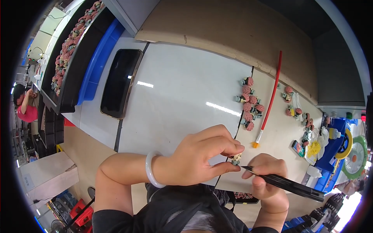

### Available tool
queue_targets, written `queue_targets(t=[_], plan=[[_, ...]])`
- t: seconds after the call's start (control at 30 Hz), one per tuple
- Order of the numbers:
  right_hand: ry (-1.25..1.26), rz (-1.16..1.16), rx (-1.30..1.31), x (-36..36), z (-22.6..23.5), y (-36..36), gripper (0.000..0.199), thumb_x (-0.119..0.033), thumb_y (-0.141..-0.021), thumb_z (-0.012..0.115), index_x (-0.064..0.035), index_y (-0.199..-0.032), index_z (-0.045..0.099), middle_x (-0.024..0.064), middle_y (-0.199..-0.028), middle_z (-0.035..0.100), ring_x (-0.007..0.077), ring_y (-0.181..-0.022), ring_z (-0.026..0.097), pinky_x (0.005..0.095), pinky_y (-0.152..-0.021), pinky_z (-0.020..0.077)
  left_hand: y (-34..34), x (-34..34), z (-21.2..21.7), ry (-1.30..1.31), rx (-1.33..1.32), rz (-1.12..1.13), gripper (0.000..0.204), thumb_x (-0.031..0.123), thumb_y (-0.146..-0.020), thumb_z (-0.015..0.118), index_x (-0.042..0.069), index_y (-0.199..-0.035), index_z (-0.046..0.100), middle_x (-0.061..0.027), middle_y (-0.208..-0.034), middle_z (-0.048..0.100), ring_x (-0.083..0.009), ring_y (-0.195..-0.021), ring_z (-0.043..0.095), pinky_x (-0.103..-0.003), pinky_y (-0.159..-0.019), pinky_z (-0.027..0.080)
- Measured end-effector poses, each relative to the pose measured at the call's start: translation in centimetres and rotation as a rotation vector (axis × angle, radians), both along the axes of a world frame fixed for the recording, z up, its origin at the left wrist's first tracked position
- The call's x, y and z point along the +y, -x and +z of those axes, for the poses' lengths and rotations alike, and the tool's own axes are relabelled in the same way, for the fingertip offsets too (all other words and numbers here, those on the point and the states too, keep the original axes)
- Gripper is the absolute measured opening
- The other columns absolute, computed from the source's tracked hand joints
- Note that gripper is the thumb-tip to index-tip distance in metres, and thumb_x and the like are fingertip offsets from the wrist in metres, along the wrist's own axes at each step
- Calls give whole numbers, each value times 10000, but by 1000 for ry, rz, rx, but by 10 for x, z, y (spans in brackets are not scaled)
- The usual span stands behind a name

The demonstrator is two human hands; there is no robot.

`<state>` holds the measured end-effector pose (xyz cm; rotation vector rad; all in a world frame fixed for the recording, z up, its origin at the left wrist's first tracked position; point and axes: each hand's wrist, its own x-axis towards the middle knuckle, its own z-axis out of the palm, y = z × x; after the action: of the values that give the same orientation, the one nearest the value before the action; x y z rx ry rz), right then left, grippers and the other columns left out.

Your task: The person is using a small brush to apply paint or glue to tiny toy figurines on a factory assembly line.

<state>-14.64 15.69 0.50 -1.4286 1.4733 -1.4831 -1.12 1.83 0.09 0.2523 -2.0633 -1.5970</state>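
Observation:
Between thumb and fingertips, my left hand (202,155) pinches a small figurine (236,158) with a cream, dark-speckled part and a grey-green end. My fingers hide the rest of it. My right hand (268,171) is closed round a black utility knife (291,185), whose thin tip comes up close to the figurine's lower end. Whether the tip touches it I cannot tell. Both hands are above the table's near edge. Beyond them lies a group of similar pink and grey-green figurines (248,105).
A red-handled brush (272,101) lies right of the figurines, with more figurines (288,93) farther right. A dark phone (121,83) rests at the left. Past it stand a blue tray (99,58) and a black tray (74,83) full of pink pieces. A green fan (355,157) is far right.

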Motion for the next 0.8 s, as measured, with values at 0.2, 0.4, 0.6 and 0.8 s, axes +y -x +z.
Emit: queue_targets(t=[0.2, 0.4, 0.6, 0.8], plan=[[-25, -118, -52, 2, 0, 1, 290, -224, -761, 688, -51, -866, 479, 58, -622, 581, 183, -562, 580, 260, -501, 458, 1, 1, 0, -10, 5, -3, 376, 46, -577, 799, -4, -894, 602, -116, -825, 595, -198, -719, 602, -259, -614, 486], [-43, -105, -79, -1, -1, -1, 274, -215, -753, 696, -49, -843, 496, 56, -620, 578, 182, -557, 583, 253, -499, 457, 0, 1, 1, -9, -1, -10, 373, 31, -577, 795, -5, -894, 602, -112, -828, 591, -198, -719, 603, -258, -617, 490], [-48, -56, 28, -2, 0, 3, 248, -185, -761, 690, -45, -838, 500, 57, -619, 576, 178, -546, 578, 256, -490, 451, 1, 1, -2, 23, 0, -12, 382, 34, -580, 791, -15, -912, 609, -117, -828, 596, -199, -722, 603, -257, -612, 493], [-85, -45, -107, -2, -1, 2, 224, -190, -790, 659, -51, -850, 494, 65, -619, 571, 169, -564, 576, 255, -489, 450, 1, 2, 0, 33, -10, -5, 381, 56, -585, 792, -21, -915, 620, -122, -826, 601, -199, -722, 603, -257, -610, 493]])
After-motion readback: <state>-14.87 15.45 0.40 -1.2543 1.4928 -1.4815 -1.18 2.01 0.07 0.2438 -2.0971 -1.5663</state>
